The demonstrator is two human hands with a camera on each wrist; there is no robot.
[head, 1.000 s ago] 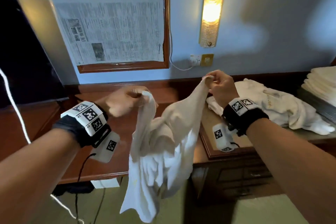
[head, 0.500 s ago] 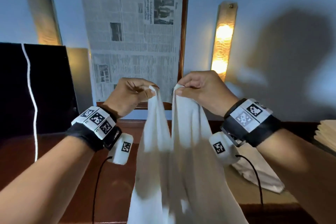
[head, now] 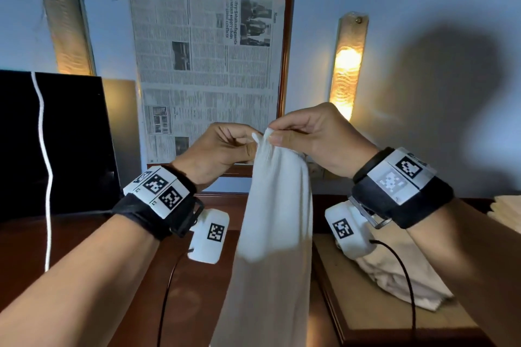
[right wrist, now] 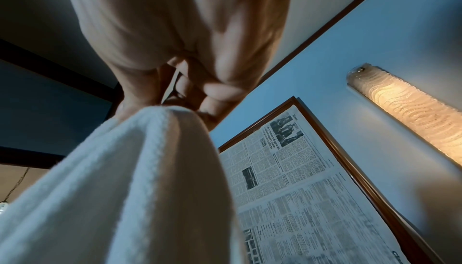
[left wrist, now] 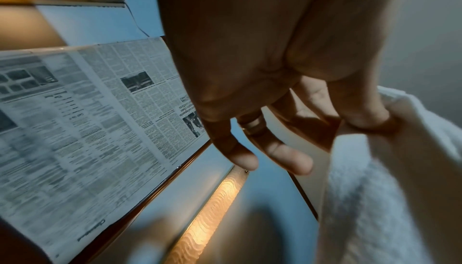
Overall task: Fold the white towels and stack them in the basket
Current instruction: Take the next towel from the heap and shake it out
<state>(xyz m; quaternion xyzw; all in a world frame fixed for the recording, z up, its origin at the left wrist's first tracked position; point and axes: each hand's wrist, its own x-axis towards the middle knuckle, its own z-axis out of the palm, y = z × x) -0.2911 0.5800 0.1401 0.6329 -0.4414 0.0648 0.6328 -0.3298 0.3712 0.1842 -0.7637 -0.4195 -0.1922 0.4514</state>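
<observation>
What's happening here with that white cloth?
A person is folding a white towel. The left hand and the right hand each pinch its top edge and are held close together in the air, so the towel hangs down doubled over the wooden desk. More white towels lie in a heap on the right. No basket is in view.

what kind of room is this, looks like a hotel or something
Probably a hotel room or bedroom: twin wall lamps flank a framed mirror covered with newspaper, above a dark wood desk, with more white towels waiting beside it.
</observation>
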